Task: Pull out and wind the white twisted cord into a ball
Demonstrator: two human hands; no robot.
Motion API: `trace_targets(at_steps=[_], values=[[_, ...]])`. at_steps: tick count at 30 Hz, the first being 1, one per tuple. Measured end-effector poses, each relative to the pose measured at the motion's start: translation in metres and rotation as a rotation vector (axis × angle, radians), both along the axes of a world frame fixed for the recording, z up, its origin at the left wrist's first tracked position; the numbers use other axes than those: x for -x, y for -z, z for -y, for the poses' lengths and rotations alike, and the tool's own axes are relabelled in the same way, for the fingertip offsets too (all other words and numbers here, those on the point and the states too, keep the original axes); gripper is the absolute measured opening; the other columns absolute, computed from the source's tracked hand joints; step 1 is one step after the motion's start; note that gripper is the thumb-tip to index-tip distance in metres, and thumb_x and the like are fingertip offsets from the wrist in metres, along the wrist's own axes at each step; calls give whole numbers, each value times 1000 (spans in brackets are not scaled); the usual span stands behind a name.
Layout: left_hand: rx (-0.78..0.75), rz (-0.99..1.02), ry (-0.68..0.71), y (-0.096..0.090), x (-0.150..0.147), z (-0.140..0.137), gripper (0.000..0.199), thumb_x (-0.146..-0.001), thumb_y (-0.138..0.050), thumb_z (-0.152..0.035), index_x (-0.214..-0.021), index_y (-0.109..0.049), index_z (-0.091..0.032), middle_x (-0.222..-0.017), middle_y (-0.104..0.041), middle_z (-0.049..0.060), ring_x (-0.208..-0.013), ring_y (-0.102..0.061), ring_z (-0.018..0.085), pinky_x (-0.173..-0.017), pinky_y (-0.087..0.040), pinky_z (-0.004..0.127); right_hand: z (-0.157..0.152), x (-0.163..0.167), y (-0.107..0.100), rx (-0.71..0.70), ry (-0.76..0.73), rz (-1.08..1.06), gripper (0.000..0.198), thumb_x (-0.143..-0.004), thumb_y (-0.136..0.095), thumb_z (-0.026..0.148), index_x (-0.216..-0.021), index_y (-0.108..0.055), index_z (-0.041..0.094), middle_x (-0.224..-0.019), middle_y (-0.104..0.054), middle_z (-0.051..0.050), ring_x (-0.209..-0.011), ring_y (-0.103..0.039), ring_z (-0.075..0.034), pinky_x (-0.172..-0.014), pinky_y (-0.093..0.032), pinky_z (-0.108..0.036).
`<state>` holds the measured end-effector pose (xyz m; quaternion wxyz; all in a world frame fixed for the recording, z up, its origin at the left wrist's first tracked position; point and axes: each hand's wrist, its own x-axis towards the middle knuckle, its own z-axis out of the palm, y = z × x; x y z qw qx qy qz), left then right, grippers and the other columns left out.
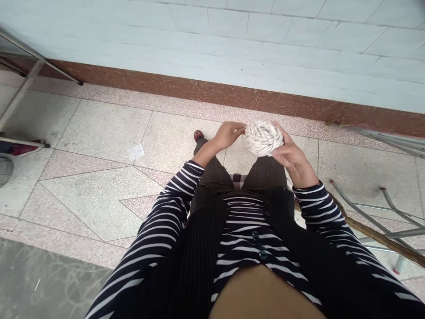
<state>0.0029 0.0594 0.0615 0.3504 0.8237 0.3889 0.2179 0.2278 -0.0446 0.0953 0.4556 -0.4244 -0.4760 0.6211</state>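
A thick ball of off-white yarn (264, 138) is held up in front of my legs, above the tiled floor. My right hand (292, 156) is closed round its right side, with the thumb below and the fingers behind, partly hidden. At the ball's left edge, my left hand (230, 134) has its thumb and fingers pinched together on the yarn. The exact strand between those fingertips is too small to make out.
A pale tiled wall (229, 48) with a brown skirting (186, 88) runs across the front. Metal-legged furniture (392, 208) stands at my right, beside a wooden pole (381, 237). A metal frame (40, 57) is at the far left. White paper (136, 152) lies on the floor.
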Motion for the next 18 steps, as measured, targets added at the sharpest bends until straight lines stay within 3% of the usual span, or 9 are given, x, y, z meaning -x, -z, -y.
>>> trace_targets(at_steps=[4,7,10,12,14,18], values=[[195,41,84,5,-5,29,33,-102,-57,-31,-78,-74,-17,-83,-78,3,-82,-70,17,-83,-50,29,-27,-7,-7,-144,192,165,94,-66,-88,74,-145,-49,41,-144,-61,-8,-141,-55,-41,-100,-58,-56],[310,65,144,-4,-3,47,34,-100,-57,-30,-71,-69,-18,-75,-74,1,-74,-65,14,-76,-47,26,-50,-18,1,-293,427,377,82,-71,-93,57,-137,-49,40,-143,-57,-8,-143,-45,-40,-112,-51,-60],[316,49,164,-19,2,49,34,-100,-57,-30,-71,-69,-18,-72,-73,1,-71,-63,14,-73,-46,27,-58,-26,18,-329,590,577,77,-63,-97,34,-125,-51,32,-142,-49,-11,-140,-37,-41,-120,-42,-63],[232,16,145,-29,5,42,32,-100,-58,-29,-73,-70,-18,-74,-73,1,-73,-65,15,-78,-49,29,-53,-26,30,-226,538,648,78,-56,-95,29,-120,-51,29,-135,-46,-12,-138,-38,-41,-117,-44,-64],[90,-40,133,-37,7,31,31,-100,-59,-27,-73,-70,-19,-75,-73,1,-77,-66,17,-92,-52,34,-43,-23,39,-83,390,652,78,-51,-93,28,-117,-53,27,-127,-48,-10,-132,-46,-41,-110,-49,-61],[-136,-102,202,-40,3,13,28,-104,-60,-28,-81,-73,-21,-80,-74,1,-85,-69,20,-125,-40,50,-14,-11,38,135,-36,346,70,-54,-91,32,-117,-58,29,-118,-61,-5,-118,-61,-35,-95,-57,-48]])
